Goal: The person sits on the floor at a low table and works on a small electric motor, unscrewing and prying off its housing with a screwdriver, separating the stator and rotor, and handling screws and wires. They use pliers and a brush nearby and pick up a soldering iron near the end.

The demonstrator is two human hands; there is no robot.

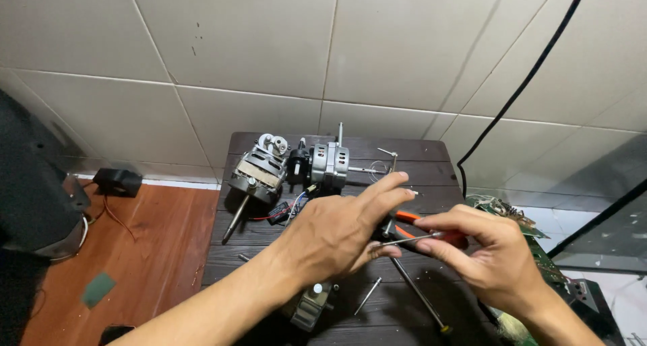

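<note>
Over the dark slatted surface (418,150), seen from the head camera, both hands meet above the middle of the boards. The left hand (337,235) has its fingers loosely spread and seems to steady something small near its fingertips, though what it grips is hidden. The right hand (488,255) pinches a thin metal pin (404,241) and closes around orange-handled pliers (421,224). Two fan motors (259,174) (328,165) stand at the far edge, well apart from the hands; a long screwdriver (418,293) lies just below them. Judging by this, the pin work goes best with the left hand braced low and the pliers kept in line with the pin.
</note>
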